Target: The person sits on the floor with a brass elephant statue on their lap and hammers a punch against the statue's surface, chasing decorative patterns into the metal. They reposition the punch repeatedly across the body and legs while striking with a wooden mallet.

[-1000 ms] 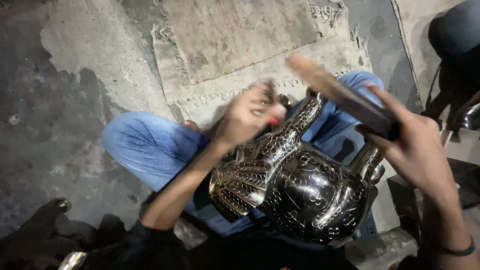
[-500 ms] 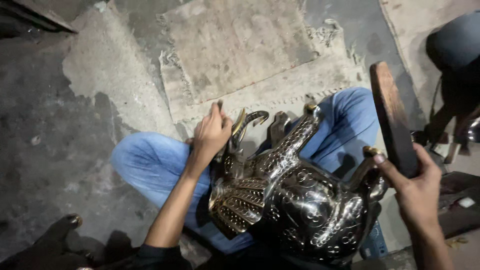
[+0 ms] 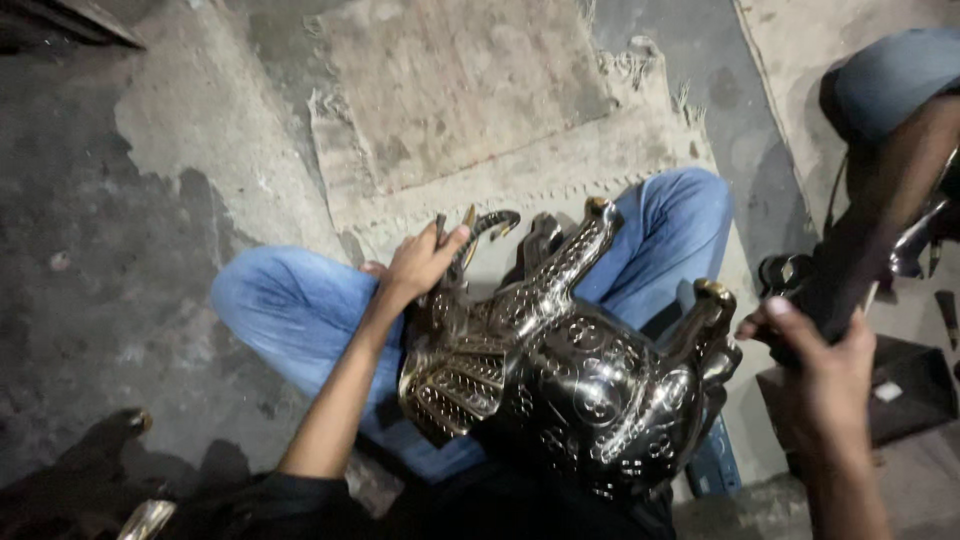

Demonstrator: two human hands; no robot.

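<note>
Right now I am steadying the metal elephant [image 3: 560, 390] lying across my lap, my left hand [image 3: 418, 265] gripping its trunk end, my right hand [image 3: 815, 365] clasping a dark tool [image 3: 850, 270], carving apparently mostly finished.

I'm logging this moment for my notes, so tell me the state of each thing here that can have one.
Metal elephant figure: lying across the lap, legs pointing up.
Left hand: closed on a thin tool at the figure's trunk end.
Right hand: gripping a dark wooden block, raised off the figure.
Mat: flat on the floor, edges frayed.
</note>
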